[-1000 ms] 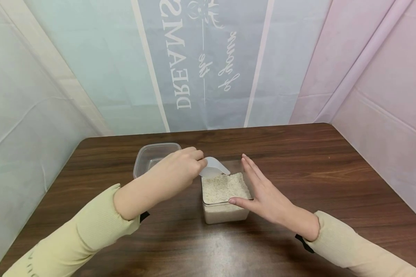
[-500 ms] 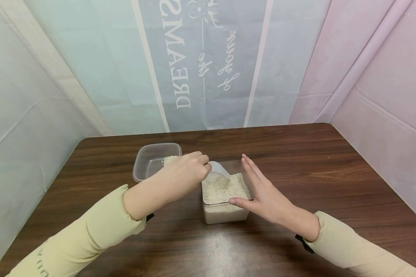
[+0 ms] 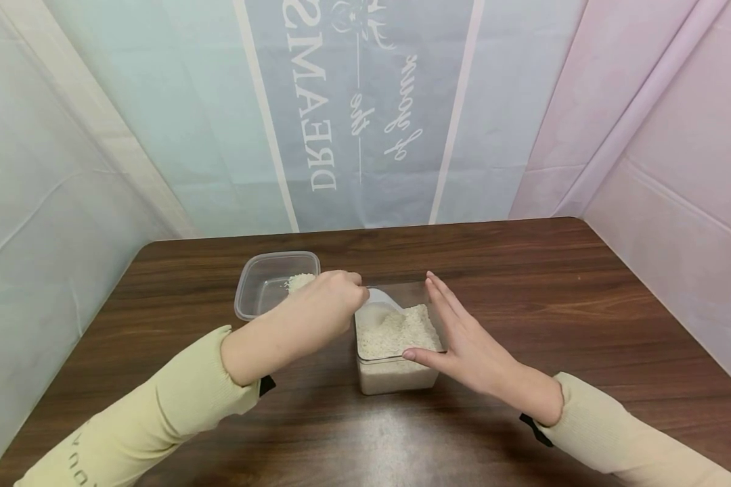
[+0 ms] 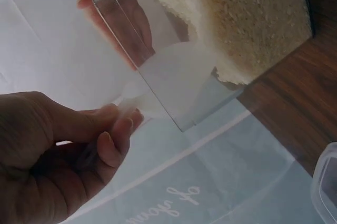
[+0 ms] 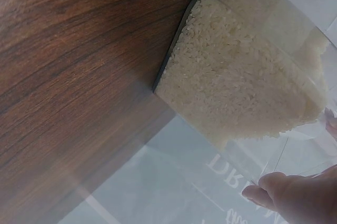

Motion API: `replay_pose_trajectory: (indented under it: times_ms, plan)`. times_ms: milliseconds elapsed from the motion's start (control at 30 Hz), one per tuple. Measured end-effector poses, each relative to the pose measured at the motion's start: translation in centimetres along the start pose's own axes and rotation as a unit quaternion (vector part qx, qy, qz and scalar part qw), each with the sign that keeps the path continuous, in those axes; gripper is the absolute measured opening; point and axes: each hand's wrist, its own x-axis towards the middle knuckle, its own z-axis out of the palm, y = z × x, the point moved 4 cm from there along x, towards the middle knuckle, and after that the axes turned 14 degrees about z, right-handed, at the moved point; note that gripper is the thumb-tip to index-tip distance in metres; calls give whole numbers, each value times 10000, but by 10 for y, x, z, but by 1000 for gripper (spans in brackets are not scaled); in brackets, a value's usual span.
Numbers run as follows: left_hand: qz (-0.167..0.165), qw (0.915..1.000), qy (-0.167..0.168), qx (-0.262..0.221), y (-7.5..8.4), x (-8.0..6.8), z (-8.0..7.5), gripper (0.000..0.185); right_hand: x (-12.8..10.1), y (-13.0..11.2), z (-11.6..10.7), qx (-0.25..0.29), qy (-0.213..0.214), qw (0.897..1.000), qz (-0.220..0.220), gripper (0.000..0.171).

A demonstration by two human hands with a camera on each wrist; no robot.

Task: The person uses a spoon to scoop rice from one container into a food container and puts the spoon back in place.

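Note:
A clear square container point(image 3: 396, 379) full of white rice point(image 3: 402, 331) stands at the middle of the wooden table point(image 3: 524, 284). My left hand point(image 3: 356, 297) grips the handle of a white scoop point(image 3: 382, 308), whose bowl is dug into the rice at the container's far left corner. In the left wrist view the scoop point(image 4: 174, 76) shows through the clear wall beside the rice point(image 4: 247, 18). My right hand point(image 3: 447, 328) lies flat against the container's right wall, fingers straight, thumb on the front rim.
A second clear container point(image 3: 252, 287) stands to the left and behind, with a small heap of rice point(image 3: 300, 281) in it. Pastel cloth walls close in the table on three sides. The bare tabletop point(image 5: 63, 50) stretches to the right.
My left hand has lowered the scoop from just above the rice down into it. The heap in the left container has come into view. The right hand has stayed put.

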Motion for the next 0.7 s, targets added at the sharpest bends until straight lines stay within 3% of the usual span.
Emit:
replay_pose_trajectory:
  times_ms: [167,400,567,700]
  plan:
    - [-321,9989,-112,-318,-2,2,-2,26,1,-1,-1,19,-26,10000,31,98]
    - [-436,9972,50,-607,-5,3,-6,32,3,-2,-3,43,-78,9999,76,98]
    - [-677,9931,-27,-958,-6,6,-8,40,3,-2,-4,81,-117,9998,123,98]
    - [-875,9888,-83,-1208,-8,7,-9,35,3,-2,-4,104,-138,9997,172,98]
